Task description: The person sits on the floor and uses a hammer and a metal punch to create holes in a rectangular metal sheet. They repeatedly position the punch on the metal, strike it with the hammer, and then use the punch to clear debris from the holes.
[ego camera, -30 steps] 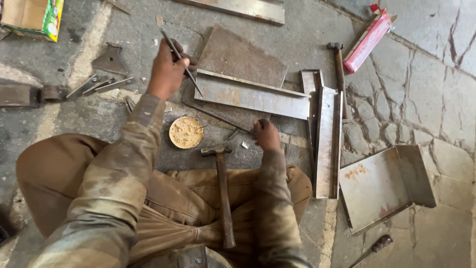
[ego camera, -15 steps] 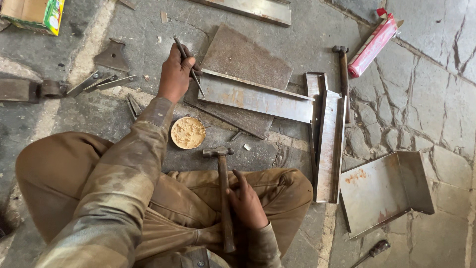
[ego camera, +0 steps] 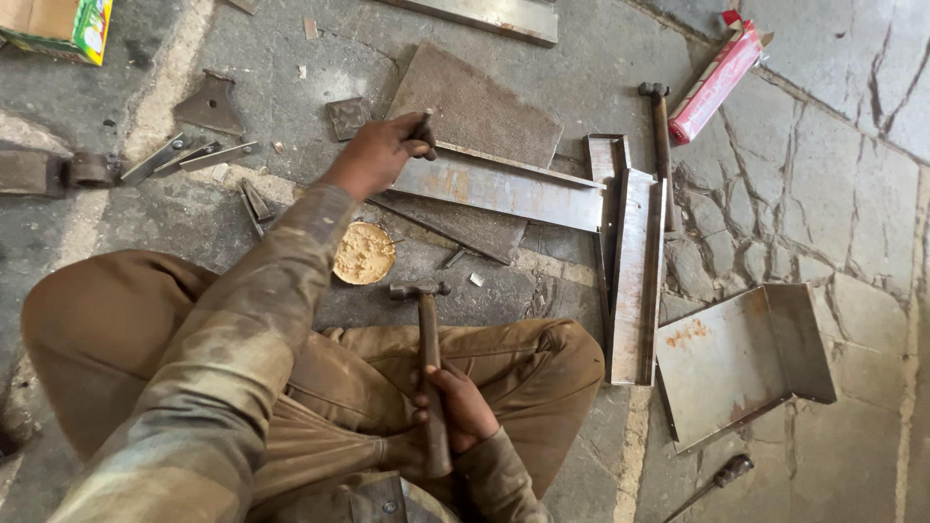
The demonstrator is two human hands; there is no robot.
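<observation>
Head view, the only one. Person seated cross-legged on a cracked concrete floor, looking down over both arms.

Right hand (ego camera: 463, 409), lower centre of frame, fingers wrapped around the shaft of a hammer (ego camera: 426, 363). The hammer lies across the lap, head pointing up-frame toward the floor, not raised.

Left hand (ego camera: 376, 153), upper centre, closed around a short dark rod, likely a punch or chisel (ego camera: 423, 126). Tip sits at or just above the near end of a long steel angle bar (ego camera: 504, 189); contact cannot be confirmed.

Progress, as a judgement: tool is being placed on the bar and the hammer is gripped but resting, so striking is not under way. No fresh mark can be made out on the bar where the tool stands.

The angle bar runs left to right across centre frame, grey with rust patches, lying over a flat brown plate (ego camera: 475, 111). Its right end meets two upright angle pieces (ego camera: 635, 271).

Also present: round tin of tan paste (ego camera: 363, 254) just left of the hammer head; second hammer (ego camera: 661, 145) upper right; bent sheet-metal piece (ego camera: 741, 363) lower right; red packet (ego camera: 717, 82) top right; small scrap pieces (ego camera: 184, 155) at left.
</observation>
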